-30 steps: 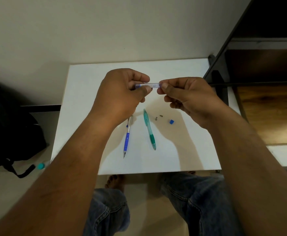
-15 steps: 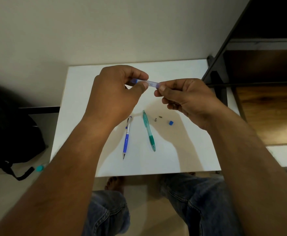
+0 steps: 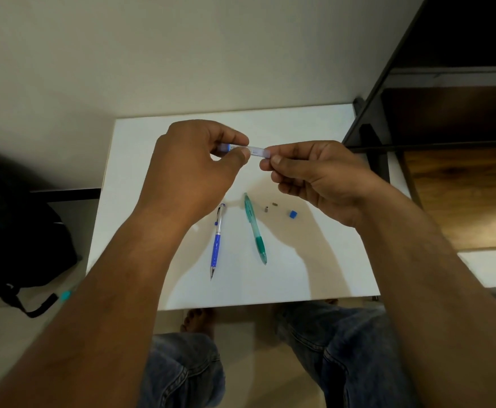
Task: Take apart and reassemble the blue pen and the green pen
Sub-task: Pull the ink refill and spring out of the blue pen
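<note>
A clear pen barrel with a blue band [image 3: 251, 149] is held above the white table [image 3: 314, 260]. My left hand [image 3: 194, 169] pinches its left end between thumb and fingers. My right hand [image 3: 308, 175] pinches its right end. Below them on the table lies a blue pen [image 3: 217, 242], tip toward me. To its right lies the green pen [image 3: 255, 228], also tip toward me. Two tiny metal parts [image 3: 270, 206] and a small blue cap [image 3: 292, 214] lie right of the green pen.
A dark shelf frame [image 3: 388, 83] with a wooden surface [image 3: 461, 195] stands at the right. A black backpack [image 3: 14, 240] sits on the floor at the left. My knees in jeans [image 3: 329, 357] are under the table's near edge.
Both hands shifted slightly with the barrel, which now tilts down to the right; a little more of it shows between the fingers. The pens and small parts on the table stayed still.
</note>
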